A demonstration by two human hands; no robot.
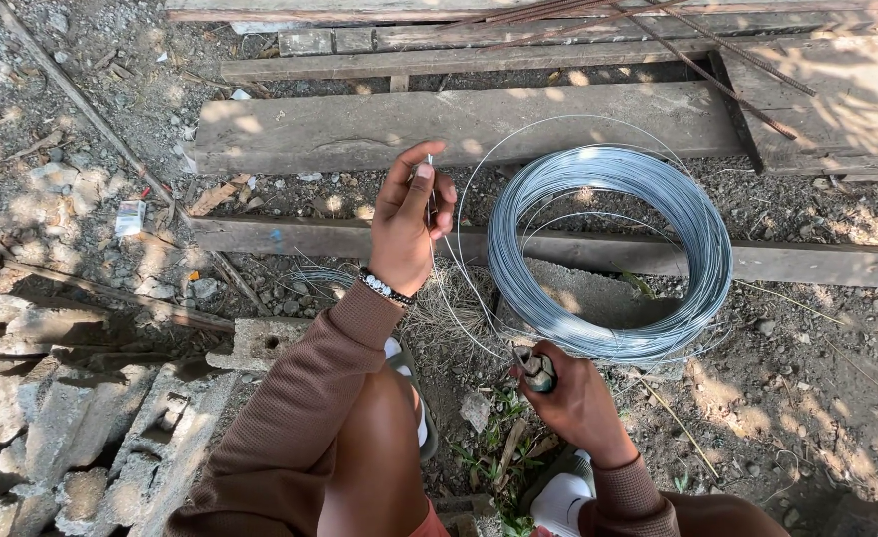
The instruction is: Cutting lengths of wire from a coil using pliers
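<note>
A large coil of grey steel wire [702,239] lies on the ground across wooden planks. My left hand [409,214] is raised left of the coil, its thumb and fingers pinching a loose strand of wire [464,214] that loops back toward the coil. A beaded bracelet sits on that wrist. My right hand [573,398] is low at the coil's near edge, closed around the handles of a small tool, probably pliers [536,368], whose tip meets the wire. Both arms wear brown sleeves, and my knees and white shoes show at the bottom.
Weathered wooden planks [459,124] run across the dirt, with rusty steel bars [727,60] at the top right. Broken concrete blocks [91,418] pile up at the lower left. A bundle of short cut wires [324,278] lies near my left wrist. Rubble covers the ground.
</note>
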